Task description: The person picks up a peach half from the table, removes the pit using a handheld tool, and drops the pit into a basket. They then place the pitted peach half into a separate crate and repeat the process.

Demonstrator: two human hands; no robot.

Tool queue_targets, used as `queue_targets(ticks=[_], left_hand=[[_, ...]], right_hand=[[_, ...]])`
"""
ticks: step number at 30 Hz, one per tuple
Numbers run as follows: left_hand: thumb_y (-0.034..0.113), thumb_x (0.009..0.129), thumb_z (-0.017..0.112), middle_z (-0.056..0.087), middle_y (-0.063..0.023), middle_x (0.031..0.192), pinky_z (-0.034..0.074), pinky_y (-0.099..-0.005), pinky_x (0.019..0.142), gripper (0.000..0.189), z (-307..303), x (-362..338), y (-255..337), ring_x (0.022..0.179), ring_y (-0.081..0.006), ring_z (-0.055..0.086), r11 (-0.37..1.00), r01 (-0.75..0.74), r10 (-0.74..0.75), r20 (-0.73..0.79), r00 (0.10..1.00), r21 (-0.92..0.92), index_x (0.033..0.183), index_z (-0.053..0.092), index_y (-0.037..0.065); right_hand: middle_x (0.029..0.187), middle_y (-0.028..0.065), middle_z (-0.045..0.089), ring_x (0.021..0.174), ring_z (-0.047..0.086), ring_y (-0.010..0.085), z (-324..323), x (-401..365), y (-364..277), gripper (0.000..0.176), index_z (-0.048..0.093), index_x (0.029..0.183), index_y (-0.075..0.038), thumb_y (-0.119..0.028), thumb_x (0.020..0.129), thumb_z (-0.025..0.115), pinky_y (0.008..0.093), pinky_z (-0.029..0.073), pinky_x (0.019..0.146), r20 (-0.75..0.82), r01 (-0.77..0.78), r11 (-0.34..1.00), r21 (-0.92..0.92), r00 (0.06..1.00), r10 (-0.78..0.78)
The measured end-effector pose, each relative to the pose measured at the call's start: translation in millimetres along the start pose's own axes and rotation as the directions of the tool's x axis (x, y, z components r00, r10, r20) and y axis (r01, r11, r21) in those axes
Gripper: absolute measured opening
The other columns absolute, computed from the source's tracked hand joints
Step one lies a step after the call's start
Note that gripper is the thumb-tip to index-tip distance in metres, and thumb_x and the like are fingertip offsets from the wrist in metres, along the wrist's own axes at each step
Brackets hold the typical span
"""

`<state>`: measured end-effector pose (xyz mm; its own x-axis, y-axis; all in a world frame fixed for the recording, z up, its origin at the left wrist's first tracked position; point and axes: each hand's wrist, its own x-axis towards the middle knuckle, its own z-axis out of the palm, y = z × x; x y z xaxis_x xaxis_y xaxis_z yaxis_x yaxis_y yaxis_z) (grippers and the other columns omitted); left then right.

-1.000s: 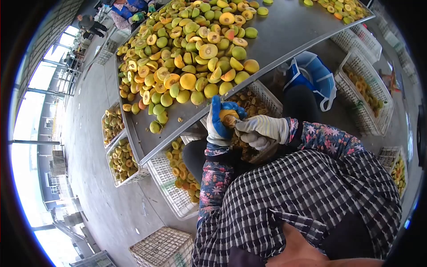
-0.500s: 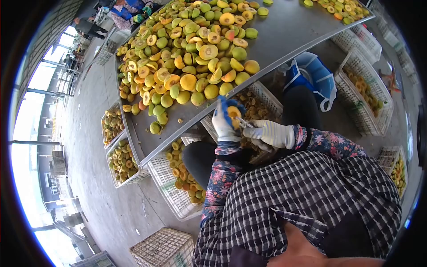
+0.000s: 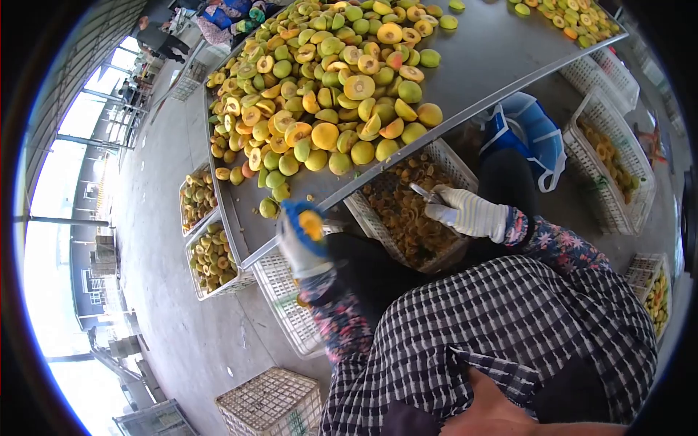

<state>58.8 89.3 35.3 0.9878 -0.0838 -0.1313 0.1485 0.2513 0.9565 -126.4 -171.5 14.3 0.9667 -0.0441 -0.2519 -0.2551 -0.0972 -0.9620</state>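
left hand (image 3: pixel 300 243): gloved, white back and blue palm, a bit motion-blurred. The fingers are curled up around a fruit half (image 3: pixel 311 224), pinching it at the tips.
fruit half: yellow-orange, sitting on top of the left glove just off the near edge of the steel table (image 3: pixel 480 58), above a white lattice crate (image 3: pixel 283 305) of cut fruit.
right hand (image 3: pixel 469 212): striped knit glove, fist closed on a thin metal tool (image 3: pixel 424 193). No spread fingers that I can see.
tool axis: runs roughly from 4 o'clock up to 10 o'clock, with the free end poking out at 10 from the fist, over the pit crate (image 3: pixel 452 161).
key relation: the fruit half lies at about 9 o'clock from the right hand and well apart from it, so tool and fruit aren't touching. The left hand is the one on it; the right is nowhere close.
pit crate: between the two hands, tucked under the table edge, full of brownish stones and scraps.
fruit pile (image 3: pixel 327 94): green and yellow whole fruit and halves, at 12 o'clock from the left hand.
other stuff: blue bag (image 3: pixel 534 131) at 1 o'clock from the right hand, more filled crates (image 3: pixel 211 254) at 9 o'clock on the floor, other people (image 3: pixel 218 14) way up at 11 o'clock.
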Motion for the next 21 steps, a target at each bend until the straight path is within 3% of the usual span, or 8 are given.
queue_targets(ticks=[1,3,6,9,11,16,19,21], left_hand=[[0.033,0.096,0.06,0.06,-0.0011,0.073,0.046,-0.0226,0.055,0.031,-27,8,16,0.06,-0.0105,0.057,0.989,-0.022,0.026,-0.025,0.999,0.144,0.094,0.065,0.002],[0.025,0.096,0.06,0.066,-0.0049,0.093,0.048,-0.024,0.073,0.03,-84,32,15,0.083,-0.0106,0.061,0.762,-0.2,0.262,-0.01,0.965,0.616,0.108,0.065,-0.001],[0.02,0.092,0.064,0.067,-0.0075,0.099,0.05,-0.0268,0.08,0.03,-93,59,7,0.088,-0.0144,0.063,0.594,-0.253,0.388,0.003,0.922,0.763,0.113,0.064,-0.002],[0.033,0.087,0.066,0.065,-0.0192,0.111,0.048,-0.0347,0.089,0.046,5,42,33,0.101,-0.0271,0.063,0.39,-0.164,0.079,0.145,0.986,0.906,0.118,0.062,-0.001],[0.038,0.085,0.066,0.063,-0.0219,0.117,0.047,-0.0384,0.093,0.051,15,87,-17,0.108,-0.0326,0.061,0.273,-0.367,0.049,0.369,0.928,0.889,0.119,0.062,0.001],[0.039,0.081,0.07,0.058,-0.0214,0.126,0.043,-0.0402,0.102,0.072,87,108,-58,0.121,-0.0337,0.053,-0.05,-0.278,-0.205,0.262,0.943,0.959,0.137,0.045,0.002],[0.035,0.079,0.073,0.058,-0.0219,0.126,0.044,-0.0403,0.101,0.07,92,104,-68,0.119,-0.0349,0.055,-0.127,-0.256,-0.165,0.234,0.958,0.958,0.135,0.045,0.004],[0.034,0.078,0.074,0.058,-0.021,0.125,0.045,-0.0408,0.1,0.066,83,106,-68,0.118,-0.0352,0.056,0.035,-0.219,-0.139,0.221,0.965,0.975,0.132,0.049,0.005]], right_hand=[[0.081,0.0037,0.054,0.076,0.051,0.0142,-3,-3,-3,0.023,0.055,0.102,-0.005,-0.027,0.095,0.06,0.0297,0.043,0.074,0.015,-0.026,0.999,0.019,1.0,0.025],[0.08,0.0041,0.054,0.073,0.051,0.0147,-5,-4,0,0.024,0.054,0.102,-0.005,-0.028,0.095,0.06,0.0299,0.043,0.072,0.04,-0.059,0.998,0.009,0.998,0.058],[0.08,0.0044,0.054,0.072,0.051,0.0154,-3,-4,-14,0.025,0.054,0.102,-0.005,-0.029,0.095,0.06,0.0309,0.044,0.07,0.073,-0.111,0.994,-0.006,0.991,0.111],[0.076,-0.0013,0.048,0.069,0.046,0.0091,7,9,6,0.021,0.053,0.098,-0.008,-0.028,0.096,0.059,0.0249,0.041,0.065,0.049,0.062,0.997,-0.036,0.997,-0.06],[0.077,0.0,0.049,0.071,0.047,0.0106,9,8,-4,0.022,0.053,0.098,-0.007,-0.028,0.095,0.059,0.0269,0.041,0.068,0.066,0.036,0.998,-0.055,0.997,-0.033],[0.079,0.0021,0.05,0.073,0.048,0.0135,10,3,-16,0.03,0.053,0.103,-0.005,-0.033,0.094,0.06,0.0287,0.043,0.071,0.103,0.014,0.997,-0.075,0.995,-0.007],[0.085,0.0089,0.057,0.076,0.054,0.0199,6,0,-11,0.035,0.052,0.106,-0.002,-0.034,0.094,0.061,0.0318,0.045,0.074,0.1,0.015,0.988,-0.151,0.995,0.0],[0.085,0.0087,0.057,0.079,0.054,0.0187,5,-1,-8,0.035,0.053,0.107,-0.002,-0.033,0.093,0.061,0.0314,0.045,0.075,0.094,-0.004,0.991,-0.137,0.995,0.017]])
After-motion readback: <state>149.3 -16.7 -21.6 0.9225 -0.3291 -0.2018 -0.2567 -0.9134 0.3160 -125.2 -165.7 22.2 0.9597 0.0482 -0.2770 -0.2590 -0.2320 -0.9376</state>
